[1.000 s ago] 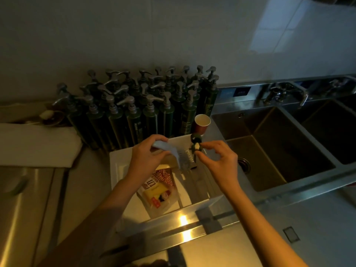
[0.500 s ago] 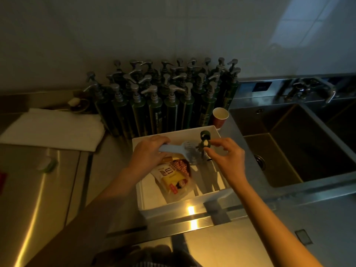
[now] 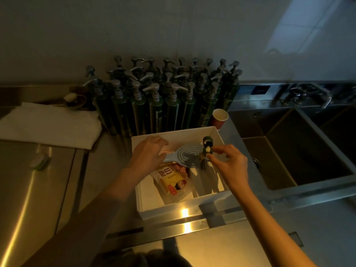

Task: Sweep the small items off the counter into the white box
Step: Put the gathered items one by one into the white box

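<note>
Lying near the left edge of the steel surface [image 3: 38, 199]: a small green-and-white item [image 3: 40, 160], too dim for identifying. Resting behind it toward the back-left corner: a folded white towel [image 3: 48, 125], with a small dish [image 3: 76, 99] just beyond, contents unclear. Standing in a tight cluster against the back wall: dark green pump bottles [image 3: 163, 97], all upright. Sitting just right of the cluster, near the sink's corner: a red paper cup [image 3: 219, 117], upright and open.

Sitting in front of the bottles, close to the front edge: the white box [image 3: 142, 189], open-topped. Lying inside on its floor: a yellow-and-red snack packet [image 3: 171, 181], flat, label up.

Hovering over the box's left half: the left hand [image 3: 148, 153], grip curling round the handle of a pale blue hairbrush [image 3: 185, 153]. Brush head pointing right, above the box interior, bristles facing down and forward.

Hovering over the box's right half: the right hand [image 3: 229, 162], thumb and forefinger pinching a small dark green toggle-like item [image 3: 207, 146], remaining fingers spreading loosely. Touching or just clearing the brush head: cannot tell. Dangling beneath the pinch: dark strands, blurred.

Occupying the right end: a steel sink [image 3: 289, 147], with a tap [image 3: 308, 93] behind it.
</note>
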The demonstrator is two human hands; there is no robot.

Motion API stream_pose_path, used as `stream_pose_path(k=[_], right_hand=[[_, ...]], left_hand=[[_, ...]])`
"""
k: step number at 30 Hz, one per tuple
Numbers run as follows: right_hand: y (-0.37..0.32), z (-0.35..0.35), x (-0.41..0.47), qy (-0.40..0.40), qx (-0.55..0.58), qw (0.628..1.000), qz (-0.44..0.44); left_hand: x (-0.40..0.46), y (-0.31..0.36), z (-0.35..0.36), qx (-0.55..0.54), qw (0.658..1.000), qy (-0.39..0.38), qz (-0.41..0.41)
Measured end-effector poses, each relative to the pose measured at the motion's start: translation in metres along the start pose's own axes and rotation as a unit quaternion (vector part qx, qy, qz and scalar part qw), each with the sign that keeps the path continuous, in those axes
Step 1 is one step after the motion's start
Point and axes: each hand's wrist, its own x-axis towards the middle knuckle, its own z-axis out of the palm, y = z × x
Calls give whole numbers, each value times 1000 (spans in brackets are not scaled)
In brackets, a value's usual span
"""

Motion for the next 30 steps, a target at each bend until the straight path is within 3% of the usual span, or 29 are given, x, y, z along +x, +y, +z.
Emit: stream_pose_path(k=[8, 13, 18, 30], right_hand=[[-14, 37, 21, -82, -7, 997, -10], [-20, 77, 27, -123, -45, 990, -62], [-14, 96, 26, -207, -76, 975, -33], [-80, 98, 29, -108, -112, 957, -243]], left_hand=[[-11, 0, -15, 43, 993, 113, -17], [-33, -3, -23, 45, 990, 114, -69], [-50, -8, -25, 57, 987, 97, -110], [-63, -17, -55, 135, 968, 144, -153]])
